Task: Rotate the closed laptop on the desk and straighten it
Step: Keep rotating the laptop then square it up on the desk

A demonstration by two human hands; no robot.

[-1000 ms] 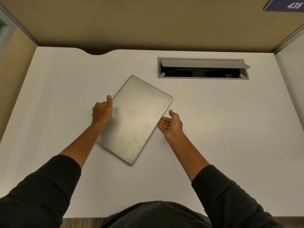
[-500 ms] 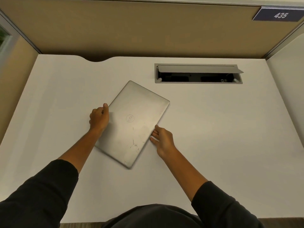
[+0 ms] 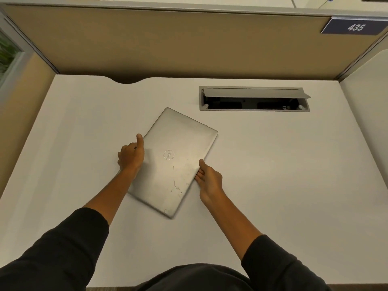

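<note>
1. The closed silver laptop (image 3: 175, 162) lies skewed on the white desk (image 3: 273, 185), one corner pointing far-left, near the open cable tray (image 3: 254, 99)
2. The left hand (image 3: 131, 155) grips its left long edge, thumb on the lid
3. The right hand (image 3: 210, 179) clasps the right long edge, fingers tucked underneath
</note>
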